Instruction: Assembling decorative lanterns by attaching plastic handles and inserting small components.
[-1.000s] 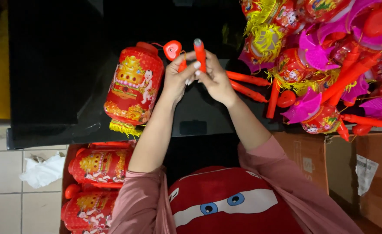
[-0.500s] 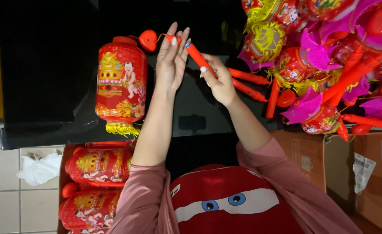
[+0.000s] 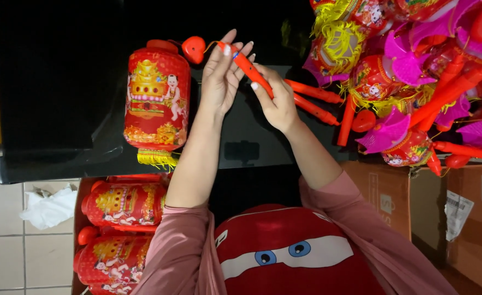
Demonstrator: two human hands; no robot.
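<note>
Near the top middle of the frame both hands meet on a thin red stick [image 3: 247, 66], which slants from upper left down to lower right over a black table [image 3: 60, 82]. The left hand [image 3: 222, 82] has its fingers stretched out and close together, the fingertips pressed along the upper end of the stick. The right hand [image 3: 276, 101] is closed round the lower part of the stick, thumb and fingers pinched on it. A thin cord runs from the stick's top end to a small red heart-shaped cap [image 3: 194, 49], which lies just beside the top of a red paper lantern [image 3: 156, 104]. This lantern lies on the table left of the left hand, with gold pictures on its side and a yellow fringe at its lower end.

In the upper right of the frame is a heap of lanterns [image 3: 410, 71] in red, pink and yellow, with several more red sticks [image 3: 313, 92] poking out of it towards the right hand. Under the heap, at the right edge, stand brown cardboard boxes [image 3: 475, 207]. In the lower left an open box holds more red lanterns [image 3: 123, 202], and a crumpled white paper [image 3: 48, 207] lies on the tiled floor beside it. The person's pink sleeves and a red cushion with cartoon eyes [image 3: 284, 254] fill the bottom middle
</note>
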